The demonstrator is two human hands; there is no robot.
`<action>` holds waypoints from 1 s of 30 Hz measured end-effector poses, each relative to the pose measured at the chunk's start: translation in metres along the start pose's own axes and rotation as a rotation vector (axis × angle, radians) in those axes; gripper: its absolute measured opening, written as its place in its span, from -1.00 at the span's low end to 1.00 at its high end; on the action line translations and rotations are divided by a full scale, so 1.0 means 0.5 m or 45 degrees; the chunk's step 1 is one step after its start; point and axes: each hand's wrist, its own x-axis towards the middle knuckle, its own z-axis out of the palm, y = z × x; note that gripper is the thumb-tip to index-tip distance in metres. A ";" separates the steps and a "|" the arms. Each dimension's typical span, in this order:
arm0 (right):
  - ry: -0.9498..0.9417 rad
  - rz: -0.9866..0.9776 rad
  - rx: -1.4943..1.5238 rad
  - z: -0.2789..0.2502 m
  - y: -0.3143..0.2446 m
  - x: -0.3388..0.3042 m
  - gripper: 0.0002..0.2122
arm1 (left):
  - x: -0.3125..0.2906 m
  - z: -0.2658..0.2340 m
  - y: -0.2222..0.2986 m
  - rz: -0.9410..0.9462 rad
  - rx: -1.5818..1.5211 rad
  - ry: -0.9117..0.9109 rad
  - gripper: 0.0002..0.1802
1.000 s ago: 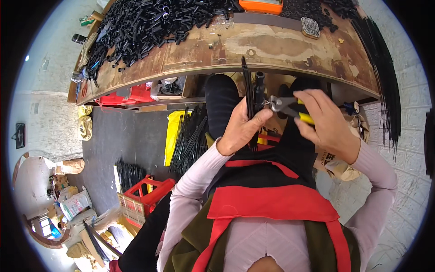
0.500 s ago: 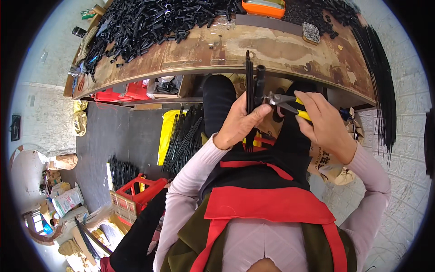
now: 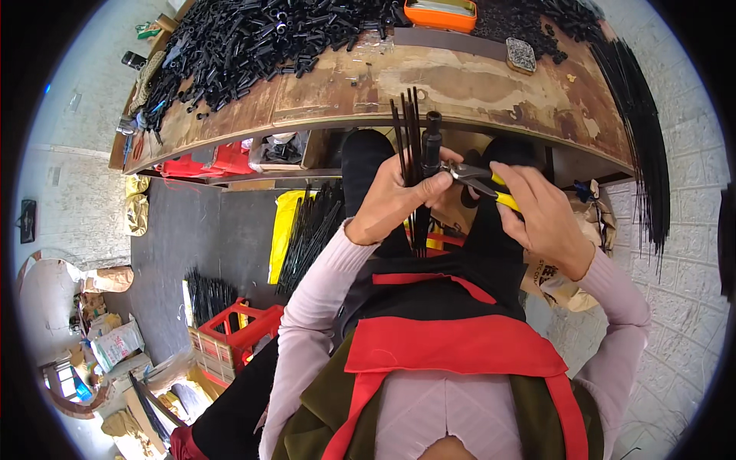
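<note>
Left fingers (image 3: 435,185) pinch long thin black sticks (image 3: 415,149) mid-frame, and right fingers (image 3: 523,178) squeeze yellow-handled silver metal pliers (image 3: 466,172).

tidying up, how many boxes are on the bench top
2: an orange box by the picture's top edge and a small box of silvery bits to its right. The black pile may hide others.

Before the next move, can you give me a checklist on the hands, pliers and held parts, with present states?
1. Left hand holding the black rods and black tube: ok.
2. Right hand around the yellow-handled pliers: ok.
3. Pliers' tip up at the tube, beside the left thumb: ok.
4. Jaws closed on something: cannot tell, too small.
5. Rod tips gathered evenly: not ok, upper ends fan apart.
</note>
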 end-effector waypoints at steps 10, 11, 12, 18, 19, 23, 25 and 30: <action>-0.672 0.746 0.690 -0.049 -0.037 0.008 -0.58 | -0.002 0.003 -0.001 0.004 0.062 -0.085 -0.42; -0.184 0.382 0.424 -0.020 -0.026 -0.012 -0.59 | 0.002 0.009 -0.002 0.009 0.048 0.003 -0.42; -0.048 0.141 0.106 -0.014 -0.012 -0.002 -0.58 | 0.004 0.016 -0.002 0.006 0.077 0.075 -0.42; -0.892 0.868 1.170 -0.074 -0.008 0.033 -0.63 | -0.003 -0.006 -0.002 -0.008 0.012 -0.148 -0.55; -1.149 0.924 1.513 -0.074 0.004 0.030 -0.64 | 0.000 -0.005 -0.002 -0.010 0.012 -0.151 -0.55; -0.745 0.658 0.756 -0.043 -0.017 0.012 -0.63 | 0.007 -0.009 -0.003 0.002 0.068 -0.172 -0.49; -0.076 0.207 0.220 -0.015 -0.021 -0.005 -0.67 | 0.004 -0.005 -0.004 -0.024 0.008 -0.121 -0.52; -0.548 0.808 0.920 -0.056 -0.045 0.030 -0.66 | -0.001 -0.005 -0.001 0.002 0.014 -0.094 -0.34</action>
